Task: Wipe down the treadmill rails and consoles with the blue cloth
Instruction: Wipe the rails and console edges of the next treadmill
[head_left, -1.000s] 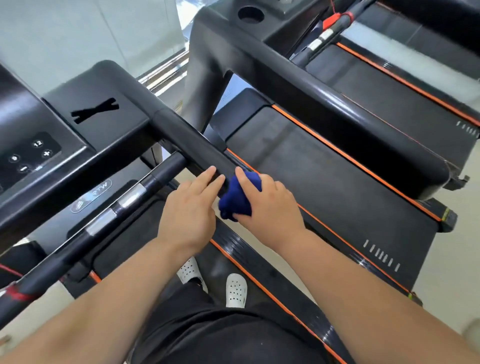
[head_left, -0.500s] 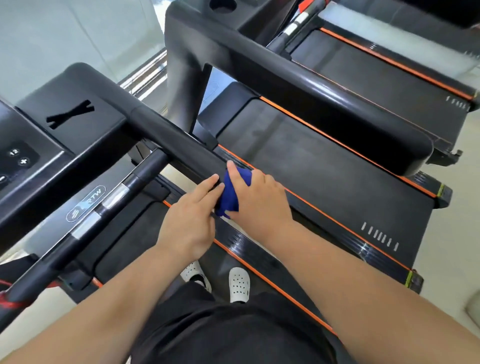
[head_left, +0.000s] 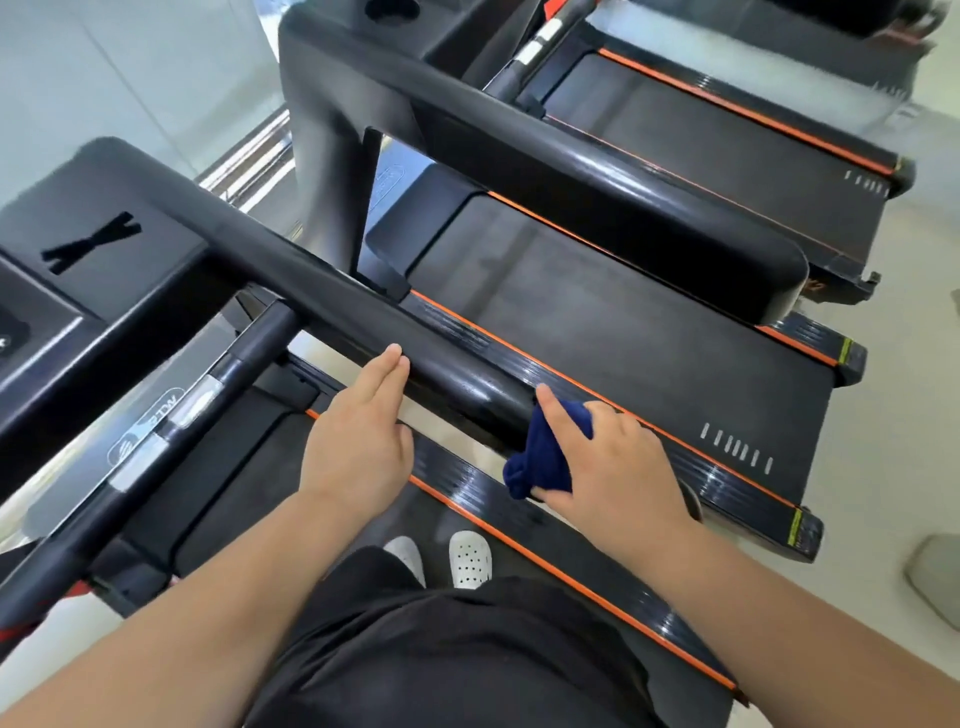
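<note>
Bunched blue cloth (head_left: 545, 457), soft and dark, clamped in right hand (head_left: 613, 467) against rounded end of glossy black handrail (head_left: 358, 322). Left hand (head_left: 358, 441) flat, fingers together, resting on rail's near edge. Hands now well apart, side by side half a second ago. Ribbed, orange-trimmed side strip (head_left: 649, 441) clear just beyond.
</note>
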